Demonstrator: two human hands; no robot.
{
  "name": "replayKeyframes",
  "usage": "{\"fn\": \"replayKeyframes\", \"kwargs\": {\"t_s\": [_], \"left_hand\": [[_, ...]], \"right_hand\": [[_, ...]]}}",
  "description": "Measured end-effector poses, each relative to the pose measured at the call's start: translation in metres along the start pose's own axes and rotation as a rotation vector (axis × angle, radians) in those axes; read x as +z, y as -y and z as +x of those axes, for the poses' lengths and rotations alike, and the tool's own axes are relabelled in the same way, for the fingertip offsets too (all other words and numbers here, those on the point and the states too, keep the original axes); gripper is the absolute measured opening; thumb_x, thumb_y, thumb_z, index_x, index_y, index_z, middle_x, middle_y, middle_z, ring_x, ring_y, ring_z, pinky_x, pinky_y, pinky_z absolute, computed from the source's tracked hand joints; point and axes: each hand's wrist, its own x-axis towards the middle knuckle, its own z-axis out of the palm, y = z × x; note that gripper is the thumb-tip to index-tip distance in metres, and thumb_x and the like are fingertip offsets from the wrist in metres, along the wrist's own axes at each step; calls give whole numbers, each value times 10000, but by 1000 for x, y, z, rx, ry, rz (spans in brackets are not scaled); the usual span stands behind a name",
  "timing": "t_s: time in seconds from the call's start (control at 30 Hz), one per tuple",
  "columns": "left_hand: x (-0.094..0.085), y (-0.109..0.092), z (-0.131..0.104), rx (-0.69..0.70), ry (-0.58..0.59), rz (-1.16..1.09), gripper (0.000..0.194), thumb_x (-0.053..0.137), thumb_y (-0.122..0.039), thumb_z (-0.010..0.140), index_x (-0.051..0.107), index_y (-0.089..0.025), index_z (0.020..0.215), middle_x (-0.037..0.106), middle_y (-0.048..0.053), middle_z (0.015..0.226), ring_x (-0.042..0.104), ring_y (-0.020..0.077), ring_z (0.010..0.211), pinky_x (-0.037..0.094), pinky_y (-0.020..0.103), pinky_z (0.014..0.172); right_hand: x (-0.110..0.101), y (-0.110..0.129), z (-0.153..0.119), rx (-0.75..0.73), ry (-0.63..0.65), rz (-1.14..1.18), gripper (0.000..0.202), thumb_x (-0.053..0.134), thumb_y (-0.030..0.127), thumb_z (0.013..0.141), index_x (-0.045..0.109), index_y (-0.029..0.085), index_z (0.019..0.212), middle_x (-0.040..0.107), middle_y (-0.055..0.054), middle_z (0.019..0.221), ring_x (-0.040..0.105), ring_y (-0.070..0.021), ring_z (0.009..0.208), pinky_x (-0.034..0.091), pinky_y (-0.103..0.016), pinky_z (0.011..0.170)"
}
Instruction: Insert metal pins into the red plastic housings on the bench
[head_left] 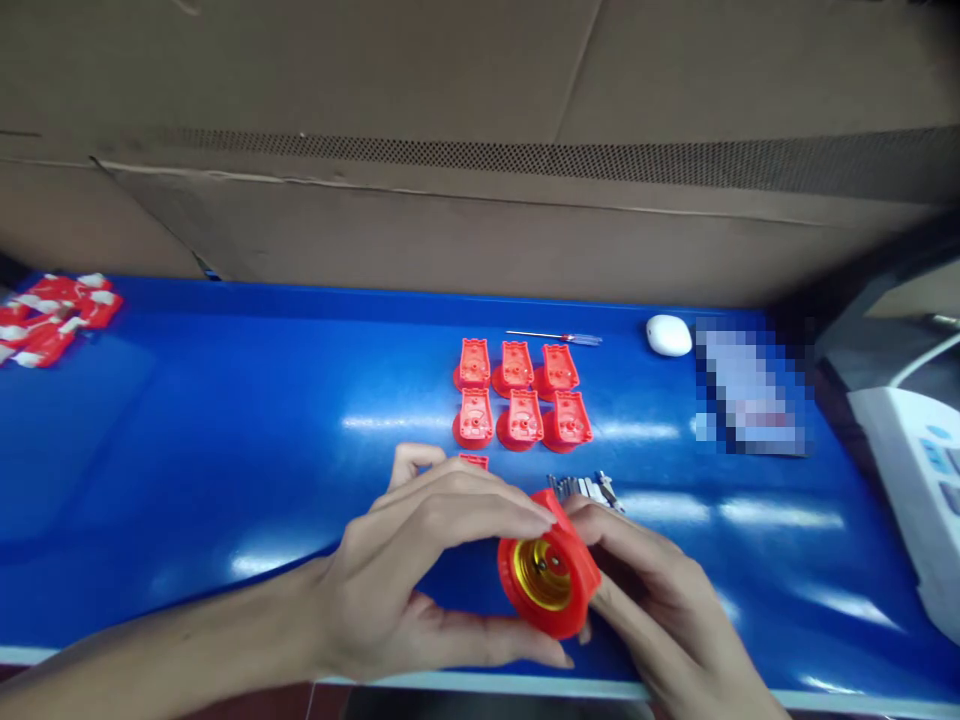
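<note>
Above the front edge of the table, both hands hold a red plastic lamp socket (506, 575) with a gold threaded ring inside, its round opening tilted toward me. My left hand (405, 560) grips it from the left, fingertips on top and thumb below. At its right and back side, my right hand (660, 600) is closed on it, with some fingertips hidden behind the part. Beyond the hands stand several similar red housings (523, 420) in two rows, and one more red housing (474, 462) is mostly covered by my left hand. Small metal pieces (589, 488) lie just behind my right hand.
A screwdriver (570, 338) lies behind the rows on the blue table (247, 430). Farther right are a white rounded case (668, 336), a blurred-out flat object (750, 390) and a white device (911, 480). Red-and-white parts (60, 315) lie far left. Cardboard (450, 235) walls the back.
</note>
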Motion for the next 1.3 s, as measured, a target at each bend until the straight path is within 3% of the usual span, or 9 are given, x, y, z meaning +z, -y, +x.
{"fn": "replayKeyframes", "kwargs": {"t_s": [0.17,0.33,0.63,0.77,0.93,1.17,1.3], "left_hand": [[-4,0,1,79,36,103,344,960,-381,880,727,-190,1047,856,78,1112,832,237,972,603,389,792],[-8,0,1,120,105,187,351,935,-520,872,770,-213,912,847,70,1125,814,248,987,598,402,766],[-10,1,3,169,93,249,330,926,-543,882,813,-235,917,868,52,1073,832,249,945,573,414,683],[-8,3,0,189,72,264,314,894,-539,919,815,-237,944,858,58,1069,833,241,945,576,392,704],[-4,3,-4,147,14,223,202,889,-398,879,811,-244,984,835,62,1084,818,241,924,622,412,753],[-8,-1,2,64,-44,124,140,873,-206,812,761,-223,894,808,109,1081,798,267,930,673,435,752],[-10,1,5,37,-99,17,141,833,-133,854,776,-199,965,796,115,1098,786,255,945,693,448,796]], "right_hand": [[2,-5,-5,70,74,83,210,588,387,1125,684,247,1001,681,-36,1001,633,-189,921,523,-266,786],[4,-3,-7,155,108,169,215,560,383,1147,655,251,1005,626,0,956,566,-151,850,471,-250,783],[1,-9,-15,137,64,93,196,590,418,1123,695,276,1039,688,-24,994,640,-189,892,551,-296,844],[-3,-11,-11,96,0,-9,232,663,499,1063,751,290,1017,744,-68,994,715,-260,901,627,-362,817],[-9,2,-8,49,-82,-103,238,714,534,1018,786,312,1065,787,-82,1050,765,-306,959,665,-398,870],[-4,32,-7,29,-118,-142,212,622,462,1101,735,295,1036,761,-32,1018,726,-208,903,598,-277,759],[1,39,-3,31,-116,-112,162,597,406,1124,717,303,1089,751,-14,1072,704,-187,943,577,-281,838]]}}
